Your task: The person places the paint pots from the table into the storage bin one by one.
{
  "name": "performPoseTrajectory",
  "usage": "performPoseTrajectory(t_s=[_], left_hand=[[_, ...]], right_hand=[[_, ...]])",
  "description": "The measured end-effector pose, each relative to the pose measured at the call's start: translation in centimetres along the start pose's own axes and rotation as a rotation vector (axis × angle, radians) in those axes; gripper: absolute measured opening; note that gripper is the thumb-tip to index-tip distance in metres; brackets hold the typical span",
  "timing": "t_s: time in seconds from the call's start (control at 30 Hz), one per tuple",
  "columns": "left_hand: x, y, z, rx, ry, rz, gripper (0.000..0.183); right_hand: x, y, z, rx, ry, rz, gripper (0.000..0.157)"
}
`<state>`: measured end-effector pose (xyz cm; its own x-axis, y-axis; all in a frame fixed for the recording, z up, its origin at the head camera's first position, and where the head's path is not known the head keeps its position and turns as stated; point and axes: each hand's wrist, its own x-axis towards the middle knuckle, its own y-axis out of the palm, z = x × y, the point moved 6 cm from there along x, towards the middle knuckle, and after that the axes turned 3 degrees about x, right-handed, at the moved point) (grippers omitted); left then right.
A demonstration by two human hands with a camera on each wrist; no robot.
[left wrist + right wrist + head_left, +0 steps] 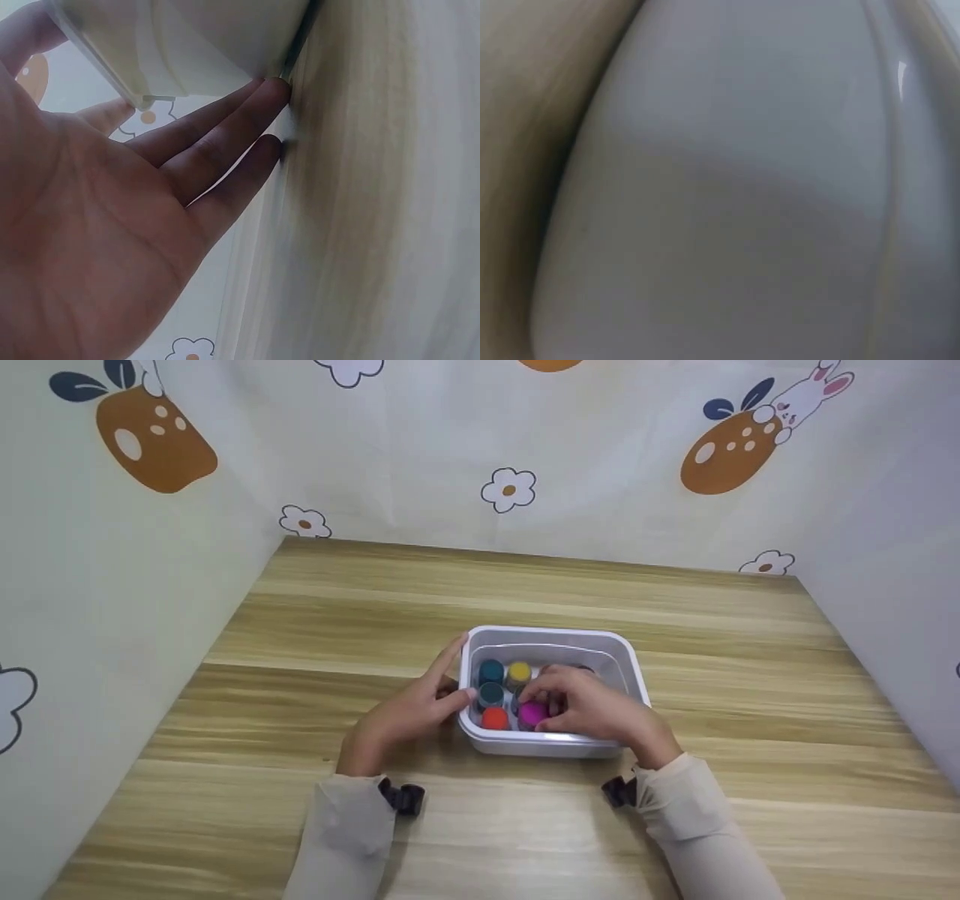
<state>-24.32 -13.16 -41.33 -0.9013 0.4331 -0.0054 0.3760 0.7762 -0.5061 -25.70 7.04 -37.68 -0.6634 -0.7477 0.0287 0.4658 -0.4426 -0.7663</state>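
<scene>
A white plastic tub point(555, 746) stands on the table with small paint jars inside. My left hand point(409, 709) rests on its left end, fingers spread and mostly straight. The thumb lies over the rim; in the left wrist view the other fingers touch the outer wall and tabletop. Inside the tub, my right hand point(592, 706) pinches a magenta-topped jar point(533, 712) between thumb and fingers. Left of it are an orange-red-topped jar point(494, 719), a dark green jar point(490, 695), a teal jar point(491, 671) and a yellow-topped jar point(519, 672). The right hand partly hides other jars.
The tub sits near the middle of a wood-grain table point(375, 607). A pale patterned cloth point(420, 457) hangs behind and at both sides. The tub's outer wall point(727, 187) fills most of the right wrist view. Black straps with small mounts point(405, 799) are on both wrists.
</scene>
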Motion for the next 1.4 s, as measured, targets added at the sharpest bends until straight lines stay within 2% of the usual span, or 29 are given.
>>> performPoseTrajectory(t_s=[0.23,0.43,0.7,0.9,1.03,1.1,1.17,1.3,1.4], left_hand=[[-0.3,-0.1,0.3,0.007,-0.049,-0.013,0.081],[-0.3,-0.1,0.1,0.003,-0.04,-0.013,0.081],[-0.1,0.1,0.0,-0.009,-0.014,-0.007,0.079],[-0.2,0.1,0.5,0.015,-0.046,-0.004,0.08],[-0.2,0.2,0.6,0.017,-0.057,-0.005,0.08],[-0.3,0.1,0.6,0.012,-0.064,-0.01,0.08],[-0.4,0.1,0.7,0.011,-0.065,-0.018,0.081],[-0.4,-0.2,0.9,0.028,-0.076,-0.071,0.081],[-0.6,-1.1,1.0,0.096,-0.089,-0.199,0.075]], right_hand=[[0.4,0.5,-0.2,-0.065,0.017,0.051,0.025],[0.5,0.7,-0.3,-0.072,0.041,0.073,0.026],[0.4,0.6,-0.4,-0.097,0.0,0.048,0.028],[0.2,1.0,-0.8,-0.051,0.047,0.071,0.029],[-0.3,0.1,-0.9,0.021,0.072,0.046,0.03],[-0.9,-1.0,-0.8,0.054,0.071,-0.012,0.028],[-1.9,-2.6,-0.8,0.061,0.064,-0.119,0.027],[-4.9,-6.8,-1.7,0.007,0.07,-0.471,0.02],[-7.3,-9.2,-3.0,-0.072,0.129,-0.717,0.018]])
